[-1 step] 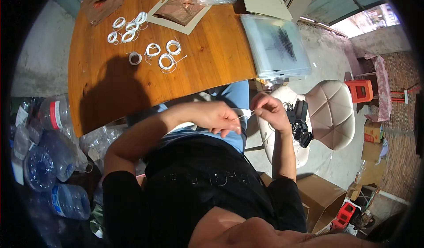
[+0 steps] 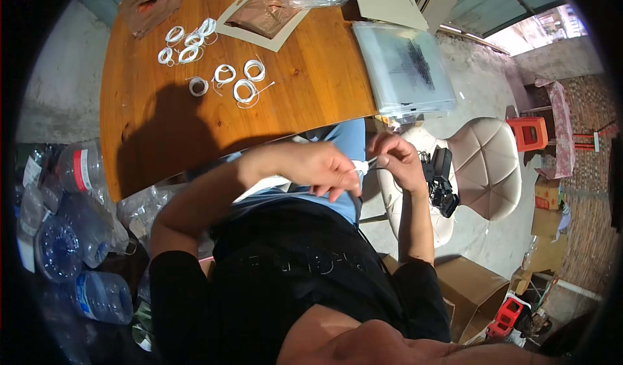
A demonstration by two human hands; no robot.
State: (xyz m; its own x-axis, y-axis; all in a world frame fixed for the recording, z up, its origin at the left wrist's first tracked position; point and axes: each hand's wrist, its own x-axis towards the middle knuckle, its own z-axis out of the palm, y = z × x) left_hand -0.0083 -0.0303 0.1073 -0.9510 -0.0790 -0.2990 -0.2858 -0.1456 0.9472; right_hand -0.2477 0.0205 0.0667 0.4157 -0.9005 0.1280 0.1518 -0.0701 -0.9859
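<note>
Just past the table's near edge, over my lap, both hands work on a thin white cord. My left hand is closed with its fingertips on the cord's left side. On the other side my right hand pinches the cord between thumb and fingers. A small white bunch of it shows between the hands; its exact form is too small to tell. On the wooden table lie several coils of white cord, among them one coil near the middle with a loose end.
A stack of clear plastic sleeves overhangs the table's right side. Brown packets on card lie at the back. Black adapters rest on a cream chair to my right. Large plastic bottles crowd the left; a cardboard box stands lower right.
Both hands have shifted slightly. The fingers of my left hand have moved a little right and down, and my right hand's fingers and thumb have turned on the cord.
</note>
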